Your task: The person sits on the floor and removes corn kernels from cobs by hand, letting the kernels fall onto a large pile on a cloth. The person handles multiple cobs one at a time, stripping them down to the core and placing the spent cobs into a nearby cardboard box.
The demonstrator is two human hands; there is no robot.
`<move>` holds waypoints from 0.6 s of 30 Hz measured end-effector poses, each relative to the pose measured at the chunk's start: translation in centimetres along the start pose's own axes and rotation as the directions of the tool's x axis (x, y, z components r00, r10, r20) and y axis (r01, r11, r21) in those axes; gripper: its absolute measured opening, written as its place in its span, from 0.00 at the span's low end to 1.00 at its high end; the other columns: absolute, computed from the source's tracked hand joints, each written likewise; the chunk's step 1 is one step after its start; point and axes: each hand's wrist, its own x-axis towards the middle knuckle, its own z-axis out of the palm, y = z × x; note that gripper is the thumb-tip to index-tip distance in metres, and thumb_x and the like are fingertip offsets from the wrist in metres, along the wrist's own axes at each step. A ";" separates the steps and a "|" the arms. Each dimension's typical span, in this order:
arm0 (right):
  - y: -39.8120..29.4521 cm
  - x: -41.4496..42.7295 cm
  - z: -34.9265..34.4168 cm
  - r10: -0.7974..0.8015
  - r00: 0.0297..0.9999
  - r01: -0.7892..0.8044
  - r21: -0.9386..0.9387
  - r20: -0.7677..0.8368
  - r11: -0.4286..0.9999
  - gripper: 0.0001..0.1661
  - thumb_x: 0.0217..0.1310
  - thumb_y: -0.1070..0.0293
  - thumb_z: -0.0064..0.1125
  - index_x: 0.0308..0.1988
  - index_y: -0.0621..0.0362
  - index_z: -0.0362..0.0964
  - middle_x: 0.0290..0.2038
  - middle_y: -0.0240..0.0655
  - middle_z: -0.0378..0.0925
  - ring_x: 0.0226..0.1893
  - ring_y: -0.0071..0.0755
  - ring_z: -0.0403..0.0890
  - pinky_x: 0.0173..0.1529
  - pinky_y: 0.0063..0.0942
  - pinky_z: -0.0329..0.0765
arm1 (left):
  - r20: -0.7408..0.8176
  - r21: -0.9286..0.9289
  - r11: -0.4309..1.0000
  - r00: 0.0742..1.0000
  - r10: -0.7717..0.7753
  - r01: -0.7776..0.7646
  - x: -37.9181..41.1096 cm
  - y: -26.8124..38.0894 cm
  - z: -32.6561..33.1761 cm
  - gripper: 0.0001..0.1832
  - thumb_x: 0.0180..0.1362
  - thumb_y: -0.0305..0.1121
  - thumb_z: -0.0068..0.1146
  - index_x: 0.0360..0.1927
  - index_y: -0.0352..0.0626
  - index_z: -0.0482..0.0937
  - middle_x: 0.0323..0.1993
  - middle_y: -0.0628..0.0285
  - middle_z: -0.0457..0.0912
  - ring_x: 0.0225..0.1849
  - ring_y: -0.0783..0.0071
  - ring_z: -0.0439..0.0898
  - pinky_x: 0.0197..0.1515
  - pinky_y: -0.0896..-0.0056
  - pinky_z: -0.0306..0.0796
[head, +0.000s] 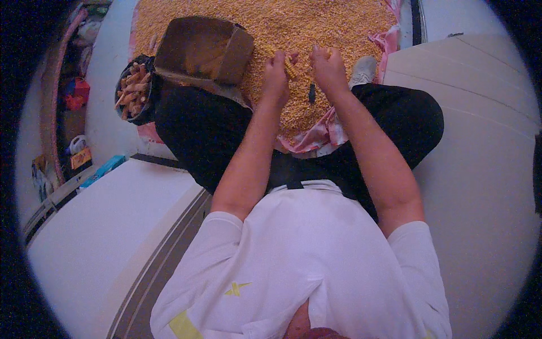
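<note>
In my left hand (276, 74) is an ear of corn (290, 68), its yellow kernel rows showing past the fingers. My right hand (329, 68) is curled a little way to the right, apart from the left, closed around a piece of corn (329, 51) that is mostly hidden by the fingers. Both hands are above a wide spread of loose corn kernels (296, 118). Between my forearms, a small dark tool (312, 93) lies on the kernels; its exact kind is unclear.
An open cardboard box (237, 55) stands left of my hands. Beside it is a dark-lined bucket (142, 106) of bare corncobs (134, 89). A pink cloth (311, 140) edges the kernels. My shoe (363, 70) rests at right. A white surface (114, 207) is at lower left.
</note>
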 end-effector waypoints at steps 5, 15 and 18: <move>-2.7 -2.7 0.1 0.071 0.958 -0.163 0.324 0.278 0.932 0.25 0.60 0.49 0.60 0.37 0.65 0.72 0.28 0.42 0.79 0.30 0.41 0.80 0.37 0.40 0.77 | -0.052 0.450 0.887 0.989 0.139 -0.101 -1.4 1.8 0.9 0.32 0.68 0.56 0.42 0.55 0.33 0.71 0.45 0.50 0.80 0.44 0.60 0.78 0.51 0.61 0.70; -2.2 -4.4 3.3 0.034 0.999 -0.036 0.093 0.021 0.995 0.20 0.59 0.58 0.63 0.41 0.64 0.70 0.34 0.41 0.80 0.34 0.33 0.81 0.40 0.31 0.78 | 0.008 0.131 0.982 0.991 0.133 -0.133 -1.0 -0.3 0.8 0.34 0.71 0.58 0.32 0.47 0.33 0.75 0.41 0.51 0.80 0.43 0.64 0.79 0.47 0.60 0.72; -3.1 -4.8 3.0 0.061 0.998 -0.061 0.035 0.005 0.998 0.22 0.58 0.57 0.64 0.42 0.65 0.70 0.34 0.43 0.80 0.35 0.37 0.82 0.41 0.33 0.78 | 0.003 0.127 0.990 0.998 0.061 -0.061 -1.5 0.1 0.7 0.35 0.71 0.59 0.29 0.47 0.33 0.75 0.41 0.50 0.81 0.42 0.62 0.80 0.45 0.59 0.74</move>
